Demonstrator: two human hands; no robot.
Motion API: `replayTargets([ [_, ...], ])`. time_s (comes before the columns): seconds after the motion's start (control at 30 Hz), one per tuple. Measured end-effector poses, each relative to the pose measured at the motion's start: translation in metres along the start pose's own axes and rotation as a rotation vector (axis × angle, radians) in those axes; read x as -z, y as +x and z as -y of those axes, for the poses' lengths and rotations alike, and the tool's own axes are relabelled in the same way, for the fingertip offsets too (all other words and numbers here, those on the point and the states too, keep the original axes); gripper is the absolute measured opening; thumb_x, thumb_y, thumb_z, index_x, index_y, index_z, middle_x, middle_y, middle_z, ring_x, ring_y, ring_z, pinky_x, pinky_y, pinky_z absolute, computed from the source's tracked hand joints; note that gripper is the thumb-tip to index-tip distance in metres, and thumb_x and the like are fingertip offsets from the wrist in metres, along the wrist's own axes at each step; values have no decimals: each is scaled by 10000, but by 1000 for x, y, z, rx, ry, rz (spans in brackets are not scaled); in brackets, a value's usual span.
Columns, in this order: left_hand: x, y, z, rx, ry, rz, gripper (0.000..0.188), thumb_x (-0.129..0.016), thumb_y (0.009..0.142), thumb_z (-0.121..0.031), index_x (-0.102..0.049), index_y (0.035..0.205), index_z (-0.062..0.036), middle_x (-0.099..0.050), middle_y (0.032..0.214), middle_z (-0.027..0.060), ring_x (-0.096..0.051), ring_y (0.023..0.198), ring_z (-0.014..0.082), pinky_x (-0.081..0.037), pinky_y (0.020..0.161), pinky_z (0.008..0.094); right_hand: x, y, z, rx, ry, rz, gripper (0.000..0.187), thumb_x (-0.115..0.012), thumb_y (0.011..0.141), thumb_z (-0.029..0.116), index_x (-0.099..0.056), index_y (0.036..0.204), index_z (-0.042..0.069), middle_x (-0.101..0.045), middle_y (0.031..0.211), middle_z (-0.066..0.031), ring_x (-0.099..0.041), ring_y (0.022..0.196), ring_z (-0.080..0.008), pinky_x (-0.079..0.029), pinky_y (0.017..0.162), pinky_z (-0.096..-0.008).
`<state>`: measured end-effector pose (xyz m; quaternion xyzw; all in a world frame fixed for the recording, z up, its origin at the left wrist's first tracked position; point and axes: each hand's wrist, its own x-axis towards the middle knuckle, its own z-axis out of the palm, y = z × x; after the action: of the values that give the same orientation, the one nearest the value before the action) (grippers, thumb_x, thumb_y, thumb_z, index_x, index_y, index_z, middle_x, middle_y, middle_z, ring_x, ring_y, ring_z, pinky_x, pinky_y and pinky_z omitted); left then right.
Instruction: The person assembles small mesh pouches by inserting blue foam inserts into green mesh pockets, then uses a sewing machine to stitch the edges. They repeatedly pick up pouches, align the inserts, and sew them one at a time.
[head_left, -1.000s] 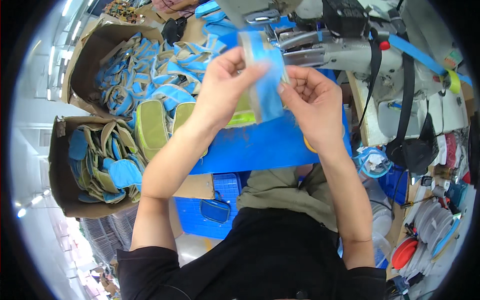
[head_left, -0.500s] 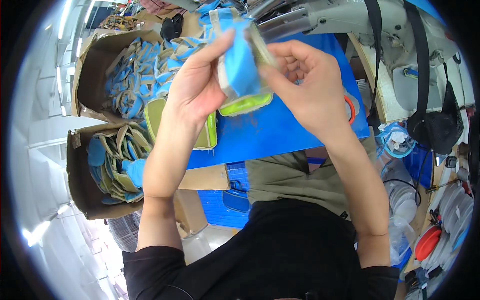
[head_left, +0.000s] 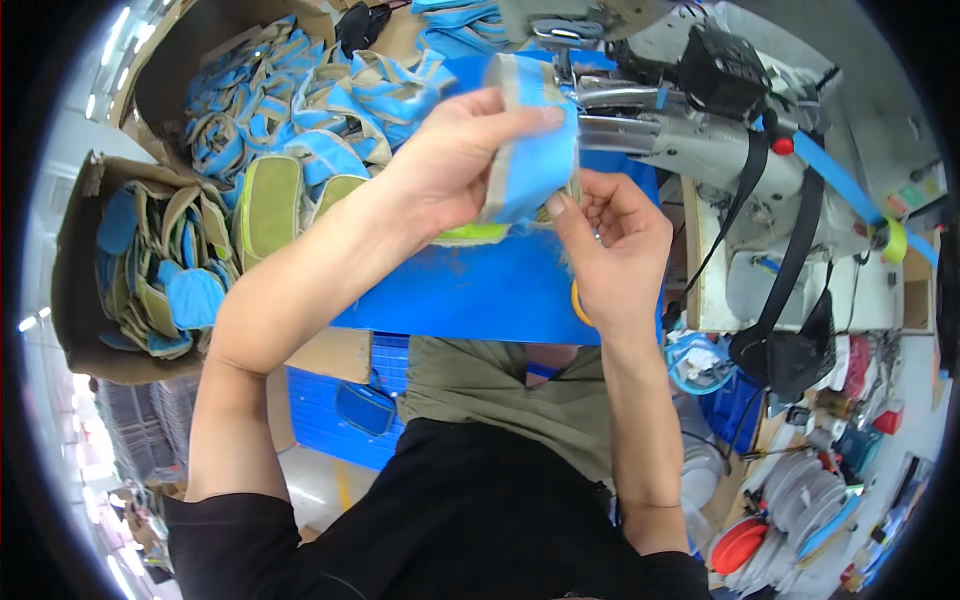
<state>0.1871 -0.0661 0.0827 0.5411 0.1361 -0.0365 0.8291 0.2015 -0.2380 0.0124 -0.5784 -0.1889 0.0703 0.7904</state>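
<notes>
L hand (head_left: 455,160) raised w/ fingers pinched shut, R hand (head_left: 610,250) just below, fingers curled.

A blue counter (head_left: 470,295) runs across the middle, with a grey sewing machine (head_left: 700,130) at its far right, two open cardboard boxes (head_left: 75,300) of blue and tan fabric pieces to the left, a blue crate (head_left: 330,420) beneath, and a pale floor (head_left: 320,480) below.

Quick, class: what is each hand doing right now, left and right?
Left hand: closed on the blue fabric piece, thumb and fingers pinching it.
Right hand: fingers curled at the piece's lower edge, touching it; a firm grip cannot be told.
</notes>
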Motion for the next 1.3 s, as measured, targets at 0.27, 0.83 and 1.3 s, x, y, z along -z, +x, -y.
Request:
replayTargets([
  [0.27,-7,1,-4,28,-17,-56,270,-771,917,-156,-653,1143,-67,-706,995,32,-711,841,126,-610,724,312,-1,-2,12,-61,54,12,174,-751,890,-29,-704,1055,-52,-702,905,-19,-613,798,-45,-497,740,-207],
  [0.83,-6,7,-2,-43,48,-40,333,-803,867,-139,-644,1153,-81,-691,1001,20,-686,837,112,-576,720,314,-1,4,11,-77,59,32,196,-753,939,48,-697,1105,-40,-719,949,-32,-616,803,-46,-484,753,-202],
  [1.3,-6,-2,-5,-69,145,8,370,-825,864,-129,-636,1174,-57,-712,1029,41,-702,899,129,-577,788,315,-5,19,16,-72,135,30,174,-713,926,-36,-699,1099,-40,-719,906,-33,-625,776,-44,-502,696,-192],
])
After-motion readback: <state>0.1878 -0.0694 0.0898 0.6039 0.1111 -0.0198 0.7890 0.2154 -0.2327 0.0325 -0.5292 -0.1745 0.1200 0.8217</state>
